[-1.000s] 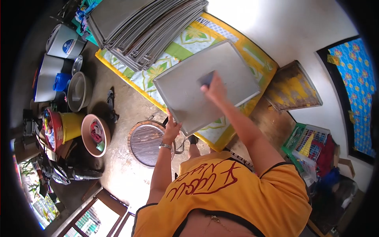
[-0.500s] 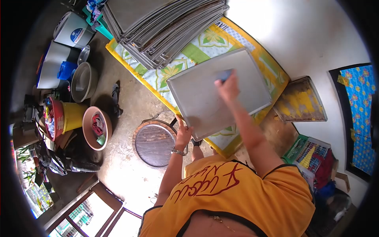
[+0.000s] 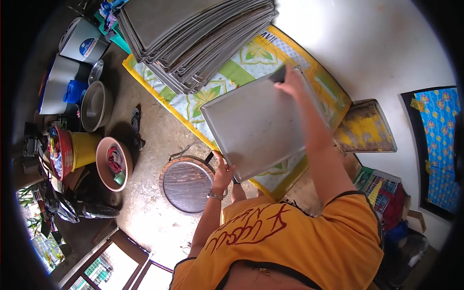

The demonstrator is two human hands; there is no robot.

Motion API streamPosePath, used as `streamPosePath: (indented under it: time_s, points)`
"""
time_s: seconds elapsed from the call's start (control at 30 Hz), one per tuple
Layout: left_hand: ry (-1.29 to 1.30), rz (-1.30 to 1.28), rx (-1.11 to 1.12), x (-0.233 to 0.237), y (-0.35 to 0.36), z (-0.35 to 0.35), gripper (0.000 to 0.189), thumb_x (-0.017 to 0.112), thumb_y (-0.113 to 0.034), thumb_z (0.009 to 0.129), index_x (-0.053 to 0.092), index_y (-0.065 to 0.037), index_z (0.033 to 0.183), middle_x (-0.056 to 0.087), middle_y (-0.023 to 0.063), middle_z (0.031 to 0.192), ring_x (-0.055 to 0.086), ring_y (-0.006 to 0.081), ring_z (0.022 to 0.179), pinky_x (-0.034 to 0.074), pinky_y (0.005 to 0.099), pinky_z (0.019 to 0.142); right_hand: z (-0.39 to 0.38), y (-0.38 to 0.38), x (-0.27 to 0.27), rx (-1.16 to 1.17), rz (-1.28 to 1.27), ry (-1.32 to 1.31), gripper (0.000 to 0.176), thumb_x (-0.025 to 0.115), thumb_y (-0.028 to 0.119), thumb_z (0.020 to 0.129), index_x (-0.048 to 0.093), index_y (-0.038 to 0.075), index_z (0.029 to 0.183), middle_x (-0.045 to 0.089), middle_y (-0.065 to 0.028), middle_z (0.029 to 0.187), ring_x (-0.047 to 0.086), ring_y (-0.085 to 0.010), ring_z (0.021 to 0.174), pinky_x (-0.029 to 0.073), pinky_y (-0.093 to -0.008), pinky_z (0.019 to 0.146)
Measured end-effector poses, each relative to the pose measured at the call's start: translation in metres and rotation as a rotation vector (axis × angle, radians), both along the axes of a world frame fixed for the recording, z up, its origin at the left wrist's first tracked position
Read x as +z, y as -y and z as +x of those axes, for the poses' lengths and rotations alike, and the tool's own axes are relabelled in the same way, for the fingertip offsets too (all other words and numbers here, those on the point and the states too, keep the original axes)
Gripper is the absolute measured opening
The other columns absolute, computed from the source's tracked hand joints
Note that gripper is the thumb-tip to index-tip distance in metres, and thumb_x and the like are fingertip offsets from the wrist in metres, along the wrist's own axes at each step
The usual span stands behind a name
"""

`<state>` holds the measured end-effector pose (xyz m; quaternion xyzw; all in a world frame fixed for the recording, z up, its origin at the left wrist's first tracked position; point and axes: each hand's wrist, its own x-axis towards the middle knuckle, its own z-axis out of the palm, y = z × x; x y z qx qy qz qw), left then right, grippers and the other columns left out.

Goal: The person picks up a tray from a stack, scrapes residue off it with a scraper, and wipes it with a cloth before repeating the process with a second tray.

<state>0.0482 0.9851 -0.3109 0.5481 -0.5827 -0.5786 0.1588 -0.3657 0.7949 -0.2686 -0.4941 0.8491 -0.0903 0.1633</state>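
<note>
A grey metal baking tray [image 3: 258, 121] lies slanted on the cloth-covered table. At its near left corner my left hand [image 3: 224, 175] grips the rim, with a watch on the wrist. My right hand [image 3: 292, 86] is closed around a dark blue-grey pad [image 3: 278, 75], pressed near the tray's far edge; its exact kind is blurred. Behind the tray rises a tall stack of similar metal trays [image 3: 193, 38].
The table wears a green-and-yellow patterned cloth [image 3: 258, 52]. A round wooden stool [image 3: 187, 186] stands at the left of the table. Basins, including a pink one [image 3: 126, 159], line the left side. A rusty yellow-patched tray [image 3: 367, 126] leans by the right wall.
My right hand has slid the pad from the tray's middle toward its far edge. My left hand stays at the near corner. The view has shifted slightly.
</note>
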Motion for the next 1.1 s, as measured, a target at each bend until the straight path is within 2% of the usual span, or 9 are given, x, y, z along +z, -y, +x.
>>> streamPosePath:
  time_s: [0.2, 0.27, 0.37, 0.4, 0.47, 0.63, 0.77, 0.93, 1.1]
  points:
    - [0.027, -0.051, -0.023, -0.003, 0.000, 0.000, 0.102, 0.057, -0.008, 0.089, -0.030, -0.009, 0.142, 0.058, 0.0041, 0.066, 0.049, 0.0078, 0.050, 0.040, 0.0241, 0.045, 0.197, 0.004, 0.008, 0.199, -0.093, -0.014, 0.099, 0.079, 0.036, 0.068, 0.023, 0.012, 0.146, 0.054, -0.0180, 0.116, 0.057, -0.0336, 0.106, 0.048, -0.0433, 0.089]
    - [-0.044, 0.025, 0.010, -0.001, -0.001, -0.001, 0.101, 0.057, -0.007, 0.089, -0.030, -0.008, 0.142, 0.060, 0.0047, 0.068, 0.051, 0.0081, 0.052, 0.042, 0.0239, 0.048, 0.253, -0.005, 0.010, 0.343, -0.093, 0.034, 0.095, 0.077, 0.034, 0.070, 0.023, 0.011, 0.145, 0.052, -0.0179, 0.121, 0.055, -0.0340, 0.109, 0.048, -0.0450, 0.089]
    - [-0.033, 0.049, 0.019, -0.007, -0.001, 0.001, 0.101, 0.056, -0.006, 0.089, -0.030, -0.008, 0.142, 0.061, 0.0057, 0.071, 0.053, 0.0081, 0.056, 0.044, 0.0233, 0.051, 0.254, -0.011, 0.020, 0.280, 0.020, 0.209, 0.096, 0.078, 0.031, 0.070, 0.022, 0.009, 0.145, 0.049, -0.0178, 0.127, 0.053, -0.0340, 0.112, 0.048, -0.0455, 0.089]
    - [-0.012, 0.043, 0.018, -0.010, -0.001, 0.001, 0.101, 0.056, -0.006, 0.089, -0.030, -0.008, 0.142, 0.062, 0.0061, 0.072, 0.054, 0.0080, 0.058, 0.044, 0.0230, 0.053, 0.237, -0.009, 0.002, 0.180, -0.155, 0.192, 0.097, 0.078, 0.028, 0.071, 0.020, 0.007, 0.146, 0.047, -0.0176, 0.131, 0.052, -0.0340, 0.114, 0.048, -0.0455, 0.091]
    - [0.002, 0.032, -0.008, -0.007, 0.000, 0.001, 0.100, 0.054, -0.005, 0.089, -0.031, -0.007, 0.141, 0.062, 0.0060, 0.073, 0.054, 0.0073, 0.060, 0.044, 0.0225, 0.054, 0.213, -0.006, 0.011, 0.022, -0.141, 0.264, 0.096, 0.077, 0.027, 0.072, 0.019, 0.006, 0.145, 0.048, -0.0169, 0.129, 0.052, -0.0330, 0.114, 0.048, -0.0437, 0.090]
    - [-0.074, -0.024, -0.012, -0.002, 0.000, -0.001, 0.099, 0.054, -0.004, 0.089, -0.031, -0.003, 0.140, 0.061, 0.0068, 0.071, 0.054, 0.0086, 0.059, 0.045, 0.0235, 0.054, 0.275, -0.016, 0.026, 0.384, -0.035, 0.032, 0.095, 0.075, 0.031, 0.075, 0.018, 0.010, 0.147, 0.048, -0.0174, 0.125, 0.052, -0.0322, 0.115, 0.051, -0.0419, 0.087]
    - [0.007, -0.004, -0.049, -0.004, 0.004, 0.004, 0.101, 0.056, -0.005, 0.088, -0.031, -0.005, 0.140, 0.062, 0.0094, 0.070, 0.056, 0.0099, 0.059, 0.045, 0.0249, 0.055, 0.240, -0.003, 0.019, 0.084, -0.078, 0.171, 0.098, 0.075, 0.032, 0.075, 0.015, 0.004, 0.147, 0.047, -0.0193, 0.126, 0.050, -0.0329, 0.118, 0.050, -0.0406, 0.089]
    - [-0.103, 0.029, 0.011, 0.005, 0.003, 0.000, 0.103, 0.058, -0.007, 0.088, -0.030, -0.006, 0.141, 0.063, 0.0092, 0.070, 0.056, 0.0100, 0.057, 0.045, 0.0245, 0.051, 0.267, -0.053, 0.004, 0.123, -0.130, 0.183, 0.096, 0.074, 0.032, 0.075, 0.015, 0.002, 0.146, 0.047, -0.0204, 0.126, 0.052, -0.0359, 0.115, 0.046, -0.0426, 0.094]
    - [-0.198, 0.299, 0.029, 0.017, -0.013, 0.006, 0.080, 0.057, -0.006, 0.086, 0.009, -0.004, 0.150, 0.061, 0.0088, 0.070, 0.054, 0.0119, 0.050, 0.044, 0.0260, 0.043, 0.201, -0.089, 0.015, -0.229, -0.193, 0.233, 0.098, 0.074, 0.035, 0.074, 0.017, 0.000, 0.146, 0.046, -0.0208, 0.128, 0.049, -0.0371, 0.119, 0.046, -0.0436, 0.095]
